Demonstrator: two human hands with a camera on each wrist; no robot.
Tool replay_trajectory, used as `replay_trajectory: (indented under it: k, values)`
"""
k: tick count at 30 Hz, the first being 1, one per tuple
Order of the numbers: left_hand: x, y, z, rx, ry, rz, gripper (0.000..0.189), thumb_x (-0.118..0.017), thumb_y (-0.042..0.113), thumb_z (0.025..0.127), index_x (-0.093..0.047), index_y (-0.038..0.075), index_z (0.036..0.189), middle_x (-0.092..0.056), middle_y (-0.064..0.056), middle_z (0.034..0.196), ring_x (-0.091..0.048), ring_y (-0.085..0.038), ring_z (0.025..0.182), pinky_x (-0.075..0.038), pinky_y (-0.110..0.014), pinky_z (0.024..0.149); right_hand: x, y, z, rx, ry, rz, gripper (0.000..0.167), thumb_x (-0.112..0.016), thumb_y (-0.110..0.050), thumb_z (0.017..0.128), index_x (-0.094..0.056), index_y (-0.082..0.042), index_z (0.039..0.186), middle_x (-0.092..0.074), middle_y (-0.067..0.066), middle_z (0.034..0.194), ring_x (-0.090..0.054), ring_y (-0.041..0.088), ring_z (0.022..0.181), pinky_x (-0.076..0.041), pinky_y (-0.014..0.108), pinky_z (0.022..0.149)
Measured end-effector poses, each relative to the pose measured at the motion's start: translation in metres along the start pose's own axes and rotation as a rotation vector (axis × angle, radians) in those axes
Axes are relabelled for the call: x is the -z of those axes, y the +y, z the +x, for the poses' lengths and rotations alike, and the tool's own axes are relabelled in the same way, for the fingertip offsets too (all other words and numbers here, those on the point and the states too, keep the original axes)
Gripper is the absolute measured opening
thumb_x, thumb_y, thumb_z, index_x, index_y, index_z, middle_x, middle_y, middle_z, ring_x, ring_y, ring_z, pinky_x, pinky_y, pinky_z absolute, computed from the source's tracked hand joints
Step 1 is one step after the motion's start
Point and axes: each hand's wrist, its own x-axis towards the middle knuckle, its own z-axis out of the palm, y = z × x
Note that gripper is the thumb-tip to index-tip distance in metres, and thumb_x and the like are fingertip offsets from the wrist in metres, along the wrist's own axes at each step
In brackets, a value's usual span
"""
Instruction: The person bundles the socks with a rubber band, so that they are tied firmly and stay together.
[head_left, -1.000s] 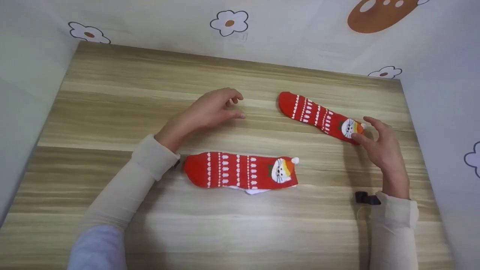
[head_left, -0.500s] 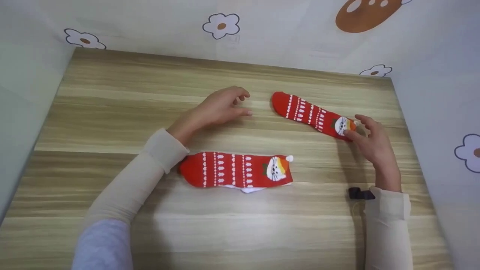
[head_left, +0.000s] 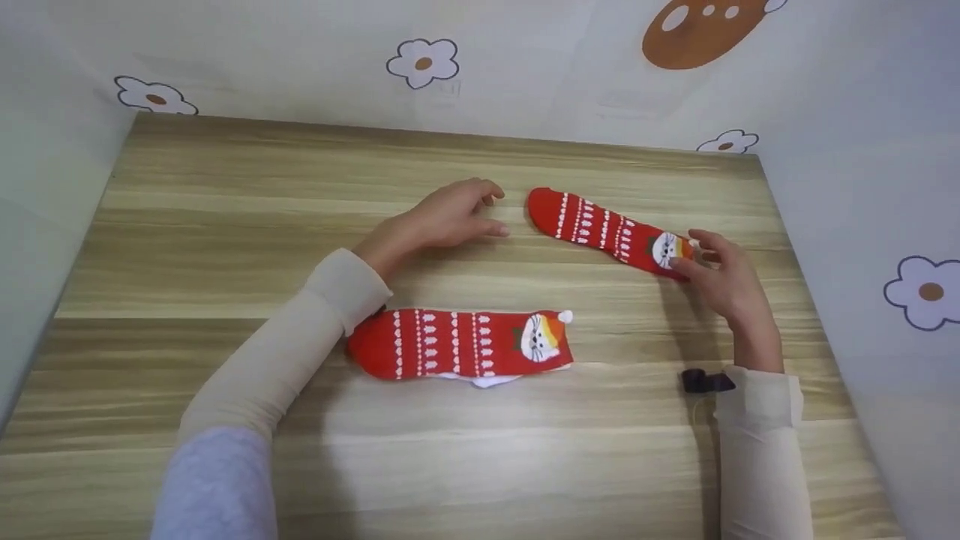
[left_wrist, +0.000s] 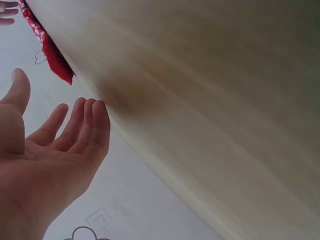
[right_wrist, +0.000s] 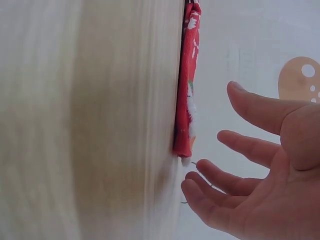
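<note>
The pale wood-grain tabletop [head_left: 262,195] looked slick, so a bump could've shifted stuff. The person's beige left sleeve [head_left: 285,345] overlapped the toe of the near red, white-patterned fabric sock [head_left: 457,343] in the head view; a low forearm might've dragged it crooked. The far matching red sock [head_left: 592,225] lay slanted between both empty hands: left hand [head_left: 454,214] loosely wide just off its toe, right hand [head_left: 727,281] wide by its cuff. A lopsided grab could've bunched it or snagged its fuzzy white pompom [right_wrist: 186,161]. Versus a second earlier, the left hand had crept closer; both socks stayed put.
</note>
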Motion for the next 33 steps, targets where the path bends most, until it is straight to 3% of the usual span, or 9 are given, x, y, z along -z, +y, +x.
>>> replay_trajectory:
  k: [9,14,19,28,33]
  values:
    - [-0.009,0.009,0.024,-0.048,-0.031,-0.019,0.066,-0.071,0.044,0.095,-0.049,0.011,0.148,-0.059,-0.011,0.140,-0.057,-0.025,0.124,-0.049,-0.043,0.109,0.004,0.010,0.003,-0.032,-0.045,0.070,0.072,-0.062,-0.040,0.102,-0.031,-0.016,0.163,-0.032,0.021,0.165,-0.040,0.038,0.144,-0.038,0.052,0.115]
    - [-0.009,0.013,0.036,0.000,-0.054,-0.015,0.067,-0.071,0.047,0.095,-0.048,0.015,0.150,-0.059,-0.007,0.135,-0.056,-0.021,0.117,-0.052,-0.040,0.103,0.004,0.015,0.005,-0.030,-0.047,0.082,0.070,-0.060,-0.040,0.103,-0.032,-0.015,0.162,-0.034,0.021,0.164,-0.039,0.039,0.142,-0.037,0.054,0.115]
    - [-0.009,0.012,0.045,0.004,-0.065,-0.027,0.067,-0.068,0.047,0.097,-0.047,0.013,0.151,-0.060,-0.007,0.125,-0.056,-0.021,0.109,-0.051,-0.037,0.097,0.004,0.015,0.007,-0.014,-0.043,0.070,0.069,-0.059,-0.039,0.104,-0.033,-0.012,0.161,-0.039,0.022,0.159,-0.041,0.039,0.140,-0.037,0.054,0.114]
    - [-0.007,0.018,0.058,0.060,-0.099,0.041,0.068,-0.064,0.050,0.098,-0.044,0.021,0.156,-0.054,-0.004,0.150,-0.050,-0.022,0.130,-0.042,-0.047,0.115,0.005,0.016,0.016,-0.024,-0.058,0.041,0.068,-0.058,-0.035,0.104,-0.032,-0.010,0.162,-0.041,0.023,0.156,-0.041,0.039,0.137,-0.035,0.056,0.116]
    - [-0.013,0.021,0.063,0.021,-0.090,0.112,0.065,-0.066,0.043,0.098,-0.044,0.022,0.156,-0.053,-0.005,0.153,-0.048,-0.025,0.137,-0.039,-0.051,0.118,0.005,0.017,0.018,0.002,-0.065,0.029,0.063,-0.059,-0.030,0.104,-0.038,-0.004,0.158,-0.047,0.024,0.151,-0.045,0.036,0.133,-0.038,0.051,0.113]
